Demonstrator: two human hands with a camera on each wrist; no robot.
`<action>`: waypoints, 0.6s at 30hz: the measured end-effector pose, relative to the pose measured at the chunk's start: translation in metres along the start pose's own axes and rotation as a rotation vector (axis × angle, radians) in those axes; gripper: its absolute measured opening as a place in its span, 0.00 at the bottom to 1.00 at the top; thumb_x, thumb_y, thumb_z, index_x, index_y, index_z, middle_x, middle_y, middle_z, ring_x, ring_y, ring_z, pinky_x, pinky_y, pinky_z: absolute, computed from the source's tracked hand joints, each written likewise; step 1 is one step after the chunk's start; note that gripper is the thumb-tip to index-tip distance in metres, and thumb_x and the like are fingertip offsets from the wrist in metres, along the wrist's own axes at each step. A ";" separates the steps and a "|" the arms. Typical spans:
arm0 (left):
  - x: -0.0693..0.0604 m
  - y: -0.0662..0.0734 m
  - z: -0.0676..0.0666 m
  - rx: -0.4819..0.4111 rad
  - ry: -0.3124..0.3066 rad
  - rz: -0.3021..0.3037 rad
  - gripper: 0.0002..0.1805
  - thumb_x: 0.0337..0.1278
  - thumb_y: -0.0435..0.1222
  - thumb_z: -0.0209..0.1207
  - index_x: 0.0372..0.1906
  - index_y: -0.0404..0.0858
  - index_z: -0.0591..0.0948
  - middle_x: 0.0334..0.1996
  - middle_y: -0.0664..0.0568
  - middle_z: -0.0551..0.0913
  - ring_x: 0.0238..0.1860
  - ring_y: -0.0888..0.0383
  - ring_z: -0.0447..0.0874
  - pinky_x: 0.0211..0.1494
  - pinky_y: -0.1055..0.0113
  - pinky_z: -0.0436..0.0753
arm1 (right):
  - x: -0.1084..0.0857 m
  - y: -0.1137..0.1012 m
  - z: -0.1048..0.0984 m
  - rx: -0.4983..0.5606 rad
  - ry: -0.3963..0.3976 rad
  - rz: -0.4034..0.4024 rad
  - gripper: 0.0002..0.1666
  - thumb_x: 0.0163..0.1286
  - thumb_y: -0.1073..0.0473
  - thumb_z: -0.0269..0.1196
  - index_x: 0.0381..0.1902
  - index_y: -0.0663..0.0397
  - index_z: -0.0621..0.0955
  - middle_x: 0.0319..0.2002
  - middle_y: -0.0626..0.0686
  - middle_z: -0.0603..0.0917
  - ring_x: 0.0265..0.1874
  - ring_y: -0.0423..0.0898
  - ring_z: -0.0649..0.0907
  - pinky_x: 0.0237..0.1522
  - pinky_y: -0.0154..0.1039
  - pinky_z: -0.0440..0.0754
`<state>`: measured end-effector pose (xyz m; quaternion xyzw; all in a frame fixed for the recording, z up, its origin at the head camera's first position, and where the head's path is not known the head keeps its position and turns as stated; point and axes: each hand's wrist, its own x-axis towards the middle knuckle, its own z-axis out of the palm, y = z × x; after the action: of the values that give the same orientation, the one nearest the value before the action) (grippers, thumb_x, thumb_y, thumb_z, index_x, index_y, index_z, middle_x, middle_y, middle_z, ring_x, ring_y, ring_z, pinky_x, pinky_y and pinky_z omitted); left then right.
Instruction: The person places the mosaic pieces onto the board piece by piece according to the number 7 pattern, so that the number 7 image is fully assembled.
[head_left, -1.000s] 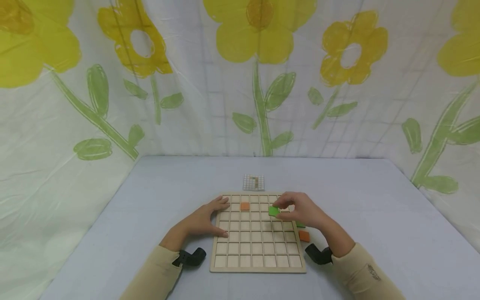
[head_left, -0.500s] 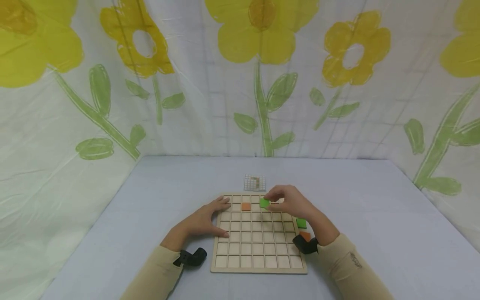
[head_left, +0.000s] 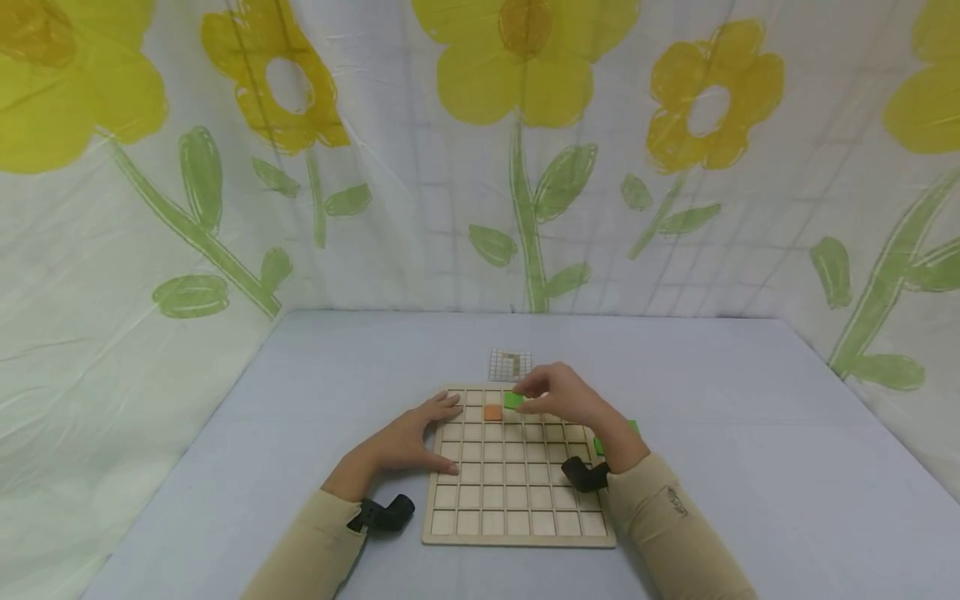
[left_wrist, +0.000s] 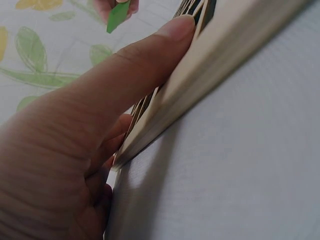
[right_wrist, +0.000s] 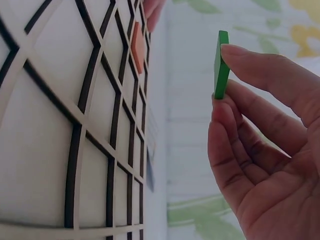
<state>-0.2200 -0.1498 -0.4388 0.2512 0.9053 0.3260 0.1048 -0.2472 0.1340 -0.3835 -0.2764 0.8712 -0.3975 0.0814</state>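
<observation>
A wooden grid board (head_left: 492, 474) lies on the table, divided into square cells. One orange square tile (head_left: 492, 412) sits in a cell of its second row from the back. My right hand (head_left: 564, 396) pinches a green square tile (right_wrist: 221, 65) between thumb and fingers, held above the board's back rows, just right of the orange tile. In the right wrist view the green tile is clearly apart from the board. My left hand (head_left: 408, 435) rests along the board's left edge, thumb (left_wrist: 145, 60) on the rim and fingers spread, holding no tile.
Behind the board lies a small card with a printed grid pattern (head_left: 511, 365). Green tiles (head_left: 598, 446) lie at the board's right side, partly hidden by my right forearm. A flowered curtain (head_left: 420, 167) hangs behind the table.
My right hand has carried the green tile leftward and toward the board's back, close to the orange tile. My right forearm now covers the loose orange tile beside the board. The left hand stays put.
</observation>
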 end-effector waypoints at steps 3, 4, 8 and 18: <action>0.000 0.000 0.000 0.000 -0.002 0.002 0.52 0.30 0.58 0.71 0.67 0.46 0.66 0.72 0.57 0.56 0.75 0.53 0.43 0.74 0.47 0.52 | 0.005 0.002 0.002 0.014 -0.007 0.012 0.17 0.57 0.60 0.67 0.44 0.61 0.83 0.46 0.59 0.83 0.43 0.51 0.81 0.45 0.42 0.81; 0.000 0.000 0.000 0.000 -0.003 0.002 0.52 0.30 0.58 0.71 0.67 0.46 0.66 0.72 0.57 0.56 0.75 0.53 0.43 0.74 0.47 0.52 | 0.006 0.004 0.003 0.019 -0.009 0.019 0.17 0.57 0.59 0.67 0.44 0.61 0.83 0.45 0.58 0.83 0.43 0.50 0.81 0.45 0.41 0.81; 0.000 0.001 -0.001 0.006 -0.006 -0.007 0.52 0.30 0.58 0.71 0.67 0.47 0.66 0.72 0.58 0.56 0.75 0.53 0.43 0.74 0.47 0.52 | 0.011 0.009 0.008 0.044 -0.028 0.043 0.17 0.57 0.59 0.68 0.44 0.61 0.83 0.45 0.58 0.84 0.43 0.49 0.82 0.44 0.39 0.82; 0.001 0.001 0.000 0.003 -0.002 -0.024 0.52 0.29 0.58 0.72 0.67 0.47 0.66 0.72 0.58 0.56 0.75 0.53 0.43 0.74 0.47 0.52 | 0.015 0.025 0.016 0.049 -0.027 0.094 0.16 0.55 0.58 0.70 0.42 0.58 0.84 0.38 0.54 0.85 0.36 0.43 0.81 0.39 0.36 0.82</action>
<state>-0.2206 -0.1487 -0.4385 0.2407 0.9087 0.3230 0.1093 -0.2644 0.1290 -0.4111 -0.2384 0.8721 -0.4105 0.1185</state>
